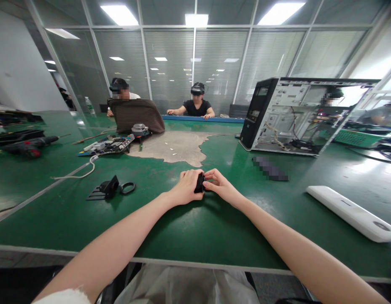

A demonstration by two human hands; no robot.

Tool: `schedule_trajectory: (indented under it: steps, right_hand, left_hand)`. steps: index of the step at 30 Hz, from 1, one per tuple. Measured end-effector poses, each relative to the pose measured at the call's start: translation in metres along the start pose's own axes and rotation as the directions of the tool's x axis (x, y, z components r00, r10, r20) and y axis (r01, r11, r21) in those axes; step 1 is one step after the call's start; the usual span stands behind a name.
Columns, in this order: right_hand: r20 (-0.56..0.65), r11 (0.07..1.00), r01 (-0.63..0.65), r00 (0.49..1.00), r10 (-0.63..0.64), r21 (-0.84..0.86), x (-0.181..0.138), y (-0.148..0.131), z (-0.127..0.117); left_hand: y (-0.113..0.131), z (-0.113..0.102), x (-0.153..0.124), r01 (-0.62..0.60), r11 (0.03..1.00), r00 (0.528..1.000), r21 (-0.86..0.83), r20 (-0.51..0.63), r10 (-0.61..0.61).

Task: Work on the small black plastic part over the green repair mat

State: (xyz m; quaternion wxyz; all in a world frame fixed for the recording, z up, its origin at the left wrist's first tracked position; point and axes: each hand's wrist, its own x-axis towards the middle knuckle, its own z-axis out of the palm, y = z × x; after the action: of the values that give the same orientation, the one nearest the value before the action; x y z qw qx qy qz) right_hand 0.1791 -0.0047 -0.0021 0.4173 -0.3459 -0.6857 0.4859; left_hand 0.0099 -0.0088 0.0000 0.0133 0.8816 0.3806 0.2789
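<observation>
A small black part [199,184], whose exact kind I cannot make out, is held just above the green table [170,230] in front of me. My left hand [186,186] wraps round it from the left, fingers over the far side and thumb on the near side. From the right, my right hand [221,185] pinches the part's right end between thumb and fingers. To the left lie a black plastic bracket [107,188] with a slotted base and, beside it, a black ring [128,188].
An open computer case [258,116] stands at the right rear, a white flat device [350,211] at the right. Circuit boards [108,145] and a power drill [31,145] lie left. A brown cloth-covered object [136,114] stands behind; people [198,105] sit across the table.
</observation>
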Motion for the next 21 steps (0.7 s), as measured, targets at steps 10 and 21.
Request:
schedule_trajectory:
  steps: [10,21]
  right_hand:
    - [0.102,0.998,0.060,0.993,-0.062,0.022,-0.0039,-0.0066,-0.0028]
    - [0.021,1.000,-0.023,1.000,0.023,-0.021,-0.0005,-0.0016,-0.0024]
  left_hand:
    - [0.0005,-0.0006,-0.0005,0.014,1.000,1.000,-0.028,0.011,-0.014]
    - [0.0031,-0.0019,-0.0003,0.021,0.998,0.999,-0.058,0.025,-0.020]
